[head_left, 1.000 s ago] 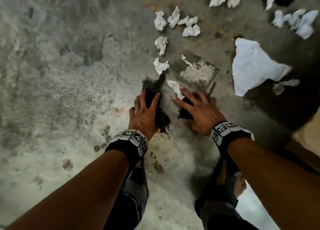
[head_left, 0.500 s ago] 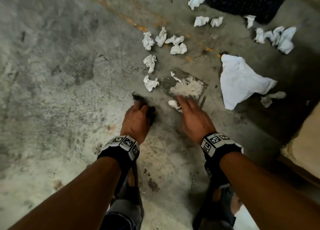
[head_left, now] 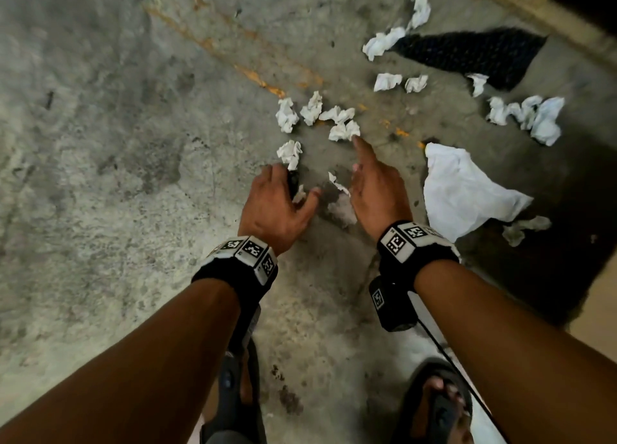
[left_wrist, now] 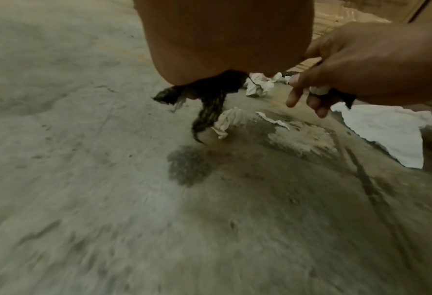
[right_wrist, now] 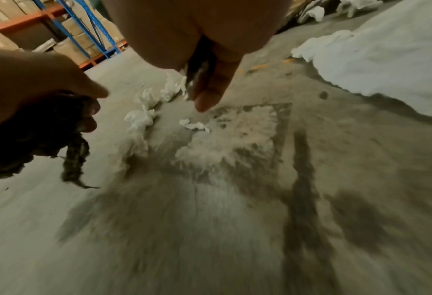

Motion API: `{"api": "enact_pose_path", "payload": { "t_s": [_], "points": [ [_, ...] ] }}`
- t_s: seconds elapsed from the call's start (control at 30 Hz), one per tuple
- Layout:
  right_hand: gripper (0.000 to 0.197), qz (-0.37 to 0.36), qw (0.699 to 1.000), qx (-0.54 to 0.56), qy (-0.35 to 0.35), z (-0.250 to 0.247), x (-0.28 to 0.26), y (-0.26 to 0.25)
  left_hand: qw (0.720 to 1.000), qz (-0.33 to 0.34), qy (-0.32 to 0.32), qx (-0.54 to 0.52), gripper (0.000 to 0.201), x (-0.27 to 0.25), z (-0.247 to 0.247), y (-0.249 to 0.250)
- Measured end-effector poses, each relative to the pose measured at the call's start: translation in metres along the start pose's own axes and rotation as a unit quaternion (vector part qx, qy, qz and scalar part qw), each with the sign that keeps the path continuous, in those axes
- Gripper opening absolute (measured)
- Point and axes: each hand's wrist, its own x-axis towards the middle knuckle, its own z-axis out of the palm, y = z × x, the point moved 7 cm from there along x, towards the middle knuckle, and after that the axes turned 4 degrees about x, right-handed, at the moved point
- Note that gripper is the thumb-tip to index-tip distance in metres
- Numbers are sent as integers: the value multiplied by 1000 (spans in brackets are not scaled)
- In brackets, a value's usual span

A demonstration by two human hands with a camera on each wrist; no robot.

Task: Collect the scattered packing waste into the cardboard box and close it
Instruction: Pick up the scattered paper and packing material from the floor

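1. Head view: your left hand grips a dark fibrous wad. Your right hand has its forefinger stretched toward a crumpled paper ball, tip almost touching. The ball lies straight ahead, so the right hand is nearer.
2. Left wrist view: dark strands hang from your curled left fingers; the right hand also pinches a white scrap.
3. Right wrist view: more paper balls trail ahead-left on the floor. I can't make out the cardboard box for certain.
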Motion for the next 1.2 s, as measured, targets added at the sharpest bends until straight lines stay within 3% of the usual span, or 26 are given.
{"api": "enact_pose_path", "payload": {
  "t_s": [0.13,0.23,0.33,0.5,0.57,0.7,0.83,0.87,0.93,1.0,1.07,1.13,1.2],
  "points": [
    [47,-25,997,-42,59,-11,35,-7,999,35,-7,37,98,23,9,5],
    [82,-20,993,-119,6,-3,63,-7,992,27,-63,109,123,32,28,-6],
    [92,-14,977,-209,-32,9,83,2,981,3,-112,156,106,32,45,-18],
    [48,-23,974,-223,-26,16,99,5,989,25,-98,108,47,45,42,-18],
    [41,-24,979,-199,-20,12,103,9,989,43,-91,104,32,54,32,-18],
    [57,-28,991,-132,-12,-5,109,10,995,35,-11,94,35,65,-1,-20],
    [27,-98,990,-98,9,-9,113,-13,996,34,74,25,32,84,-31,-10],
    [35,-115,989,-90,-1,-5,114,-21,996,40,84,18,29,90,-35,-7],
    [51,-141,984,-99,-54,9,116,-34,997,44,65,22,31,100,-34,-1],
    [58,-131,975,-137,-115,25,119,-40,998,38,0,54,57,108,-25,4],
    [55,-110,967,-177,-145,36,121,-40,995,23,-60,79,71,114,-16,4],
    [44,-98,968,-189,-130,37,120,-40,991,16,-98,89,66,117,-7,0],
    [36,-91,972,-183,-114,36,119,-37,990,27,-100,94,43,115,-2,-3]
  ]
}}
